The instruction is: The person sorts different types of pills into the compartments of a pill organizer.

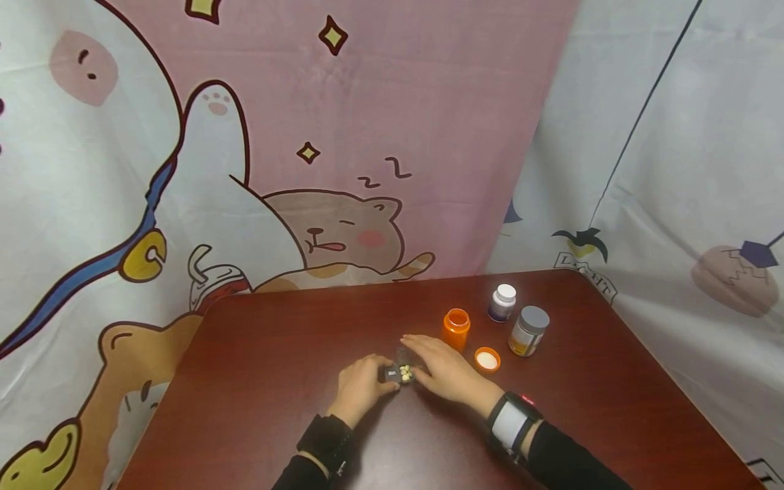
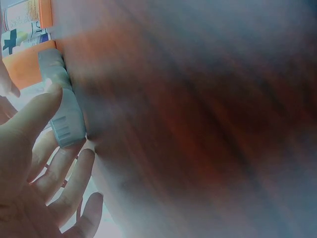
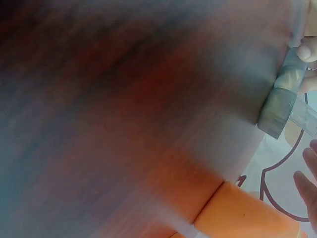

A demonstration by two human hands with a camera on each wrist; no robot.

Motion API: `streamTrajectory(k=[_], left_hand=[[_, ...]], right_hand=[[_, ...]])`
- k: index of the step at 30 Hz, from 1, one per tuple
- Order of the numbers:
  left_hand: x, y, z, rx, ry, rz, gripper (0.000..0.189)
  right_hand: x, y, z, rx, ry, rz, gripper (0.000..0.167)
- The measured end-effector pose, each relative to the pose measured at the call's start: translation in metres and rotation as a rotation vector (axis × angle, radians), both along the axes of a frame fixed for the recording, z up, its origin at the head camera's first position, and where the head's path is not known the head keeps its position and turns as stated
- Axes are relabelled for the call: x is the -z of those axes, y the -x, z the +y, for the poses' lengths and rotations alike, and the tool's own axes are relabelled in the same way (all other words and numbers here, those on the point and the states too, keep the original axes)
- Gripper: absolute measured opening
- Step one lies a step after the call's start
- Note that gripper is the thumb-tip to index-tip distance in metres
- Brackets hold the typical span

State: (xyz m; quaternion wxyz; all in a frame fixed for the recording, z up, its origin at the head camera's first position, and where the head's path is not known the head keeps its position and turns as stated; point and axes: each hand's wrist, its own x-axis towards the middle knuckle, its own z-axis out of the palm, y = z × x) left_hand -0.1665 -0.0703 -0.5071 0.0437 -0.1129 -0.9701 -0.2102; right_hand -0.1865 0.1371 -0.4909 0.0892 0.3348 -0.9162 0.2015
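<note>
A small grey pill box (image 1: 392, 373) lies on the table in the head view, with several pale yellow pills (image 1: 405, 373) showing in one compartment. My left hand (image 1: 358, 386) pinches its left end between thumb and fingers. In the left wrist view the left thumb presses one side of the pill box (image 2: 69, 116), fingers on the other. My right hand (image 1: 450, 371) is by the box's right side, fingers stretched out and thumb close to the pills. One clear lid (image 3: 303, 118) stands raised in the right wrist view, near the right fingers (image 3: 308, 183).
An uncapped orange bottle (image 1: 456, 329) stands just beyond the right hand, its orange-rimmed white cap (image 1: 487, 359) on the table beside it. Farther right are a white-capped bottle (image 1: 503, 303) and a grey-lidded jar (image 1: 529, 331). Printed cloth (image 1: 429, 102) hangs behind the brown table (image 1: 275, 340).
</note>
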Motion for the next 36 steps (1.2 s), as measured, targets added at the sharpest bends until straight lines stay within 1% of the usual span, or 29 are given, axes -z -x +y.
streamTrajectory(k=[4, 8, 11, 15, 19, 22, 25, 28, 33, 36], left_hand=[[0.001, 0.0, 0.0, 0.003, -0.006, -0.007, 0.043], [0.001, 0.001, -0.001, 0.019, -0.007, -0.009, 0.042], [0.001, 0.002, -0.003, 0.035, -0.003, -0.014, 0.042], [0.001, 0.002, -0.004, 0.058, 0.006, -0.017, 0.043], [-0.001, 0.003, -0.005, 0.082, 0.013, -0.012, 0.042], [-0.003, 0.004, -0.006, 0.091, 0.02, -0.01, 0.043], [-0.004, 0.004, -0.006, 0.093, 0.023, -0.017, 0.043], [-0.004, 0.004, -0.006, 0.09, 0.021, -0.026, 0.044], [-0.003, 0.005, -0.006, 0.086, 0.014, -0.034, 0.044], [-0.002, 0.004, -0.006, 0.083, 0.014, -0.039, 0.044]], right_hand=[[0.0, 0.001, -0.001, -0.007, -0.022, -0.012, 0.063], [0.0, -0.001, -0.002, -0.014, -0.027, -0.024, 0.06], [0.002, -0.005, -0.003, -0.025, -0.016, -0.028, 0.058], [0.004, -0.014, -0.002, -0.044, -0.036, -0.021, 0.057], [0.005, -0.024, -0.001, -0.076, -0.105, -0.006, 0.053], [0.004, -0.032, 0.001, -0.105, -0.176, 0.0, 0.052], [0.002, -0.038, 0.001, -0.123, -0.259, 0.0, 0.053], [0.0, -0.041, 0.0, -0.122, -0.321, -0.013, 0.056], [0.0, -0.044, -0.003, -0.095, -0.347, -0.028, 0.057], [-0.001, -0.046, -0.005, -0.076, -0.362, -0.018, 0.057]])
